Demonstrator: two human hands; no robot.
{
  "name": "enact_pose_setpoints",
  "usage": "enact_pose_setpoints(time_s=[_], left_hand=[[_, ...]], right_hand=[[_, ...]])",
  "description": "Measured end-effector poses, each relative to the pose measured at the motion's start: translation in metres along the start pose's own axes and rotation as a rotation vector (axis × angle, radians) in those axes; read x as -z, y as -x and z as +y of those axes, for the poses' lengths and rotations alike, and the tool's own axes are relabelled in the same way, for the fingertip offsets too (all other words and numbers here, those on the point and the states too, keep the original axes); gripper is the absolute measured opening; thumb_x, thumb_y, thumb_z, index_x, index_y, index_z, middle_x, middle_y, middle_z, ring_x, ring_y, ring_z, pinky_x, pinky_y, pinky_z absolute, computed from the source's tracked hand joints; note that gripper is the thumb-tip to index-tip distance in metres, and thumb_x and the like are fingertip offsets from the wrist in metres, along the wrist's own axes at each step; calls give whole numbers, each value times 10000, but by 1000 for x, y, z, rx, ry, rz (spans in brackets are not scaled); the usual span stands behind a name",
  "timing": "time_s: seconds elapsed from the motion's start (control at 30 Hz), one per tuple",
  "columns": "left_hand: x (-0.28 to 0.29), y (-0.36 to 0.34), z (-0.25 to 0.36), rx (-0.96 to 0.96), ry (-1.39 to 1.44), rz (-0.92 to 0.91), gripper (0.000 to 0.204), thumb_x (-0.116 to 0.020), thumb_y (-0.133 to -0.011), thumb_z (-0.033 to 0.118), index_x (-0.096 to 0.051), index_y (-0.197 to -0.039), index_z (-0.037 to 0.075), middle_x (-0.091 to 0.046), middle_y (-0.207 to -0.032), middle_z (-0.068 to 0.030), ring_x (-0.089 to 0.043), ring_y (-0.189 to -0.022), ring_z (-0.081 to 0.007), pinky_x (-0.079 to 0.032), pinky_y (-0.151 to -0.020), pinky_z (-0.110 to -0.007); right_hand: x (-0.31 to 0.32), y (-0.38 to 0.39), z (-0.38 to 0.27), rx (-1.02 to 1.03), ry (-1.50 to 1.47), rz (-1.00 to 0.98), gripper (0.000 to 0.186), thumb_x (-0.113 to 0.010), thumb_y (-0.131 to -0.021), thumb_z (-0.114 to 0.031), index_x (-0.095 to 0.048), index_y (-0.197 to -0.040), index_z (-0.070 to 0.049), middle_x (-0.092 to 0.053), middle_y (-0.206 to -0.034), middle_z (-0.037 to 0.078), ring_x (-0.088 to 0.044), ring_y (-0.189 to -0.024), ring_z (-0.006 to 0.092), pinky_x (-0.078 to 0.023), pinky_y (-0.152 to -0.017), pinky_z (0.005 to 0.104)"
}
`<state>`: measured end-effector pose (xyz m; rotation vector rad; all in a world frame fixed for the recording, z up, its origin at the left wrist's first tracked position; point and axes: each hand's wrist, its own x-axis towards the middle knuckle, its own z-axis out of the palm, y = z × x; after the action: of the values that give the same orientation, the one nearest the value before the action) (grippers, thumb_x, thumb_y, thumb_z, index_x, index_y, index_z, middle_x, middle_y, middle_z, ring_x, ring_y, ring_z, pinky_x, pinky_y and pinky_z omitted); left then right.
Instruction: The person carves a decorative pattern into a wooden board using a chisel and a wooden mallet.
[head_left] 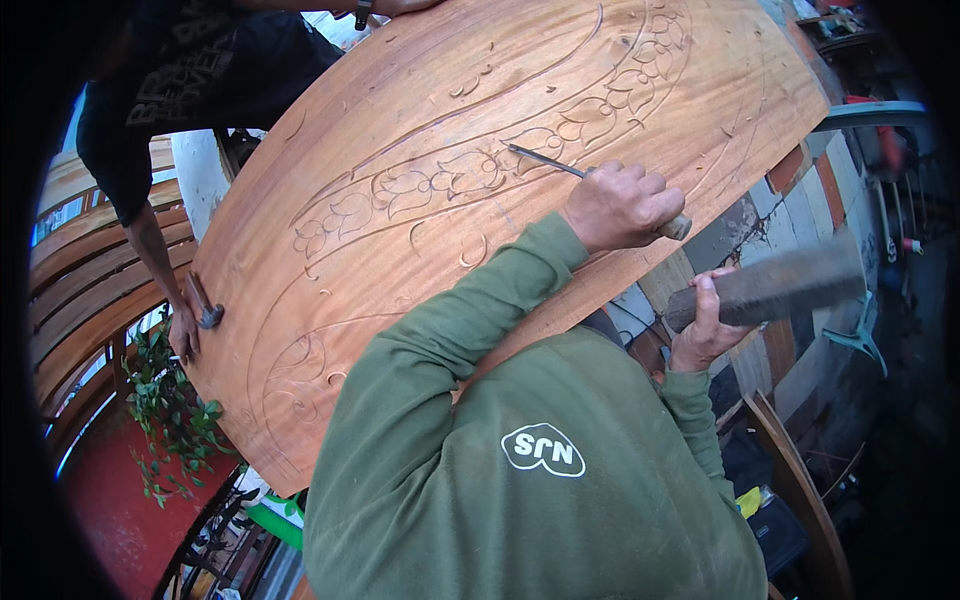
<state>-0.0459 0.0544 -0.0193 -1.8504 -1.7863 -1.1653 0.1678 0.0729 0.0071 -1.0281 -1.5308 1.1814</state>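
A large curved wooden panel (390,105) with carved flowers, leaves and long flowing lines lies in front of me. My left hand (622,205) is closed around the wooden handle of a chisel (545,160). The chisel's thin metal blade points left, its tip at the carved floral band. To the right of the panel's near edge, my right hand (705,335) grips a dark, blocky wooden mallet (775,292). The mallet is raised, apart from the chisel, and its far end is smeared by motion. Small curled shavings (472,88) are scattered over the wood.
A person in dark clothes (215,75) stands across the panel, one hand (183,332) at its left edge beside a hammer (207,303). Wooden slats (95,270) and a leafy plant (170,415) are at left. Patchwork flooring (805,210) and a curved board (800,480) lie right.
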Motion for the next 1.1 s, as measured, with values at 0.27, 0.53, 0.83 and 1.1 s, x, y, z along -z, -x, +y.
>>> enact_pose_setpoints(time_s=[0.27,0.53,0.83,1.1], left_hand=[[14,0,-2,-38,68,-18,196,-736,-778,296,-572,-776,188,-509,-660,11,-590,-601,-176,-438,-515,-352],[18,5,-1,-75,105,-48,200,-739,-777,305,-576,-788,189,-531,-675,8,-610,-620,-183,-447,-516,-359],[42,8,-11,-140,156,-92,172,-761,-728,259,-642,-832,191,-537,-712,12,-611,-655,-175,-458,-544,-354],[61,24,-11,-165,135,-181,209,-781,-738,304,-623,-826,198,-530,-722,13,-628,-681,-162,-476,-547,-337]], right_hand=[[-4,11,19,133,267,-124,680,-709,-860,0,-420,-1475,-2,-617,-1183,145,-657,-982,254,-559,-915,411],[-11,1,23,479,444,-105,526,-691,-866,-8,-487,-1349,45,-615,-1124,148,-642,-951,274,-555,-871,408],[12,-4,18,746,714,-248,673,-873,-785,-220,-490,-1301,-21,-619,-1163,182,-631,-1057,369,-527,-926,448],[27,9,-4,714,678,-282,400,-791,-802,-272,-594,-1076,-58,-656,-1004,135,-670,-906,348,-559,-819,467]])
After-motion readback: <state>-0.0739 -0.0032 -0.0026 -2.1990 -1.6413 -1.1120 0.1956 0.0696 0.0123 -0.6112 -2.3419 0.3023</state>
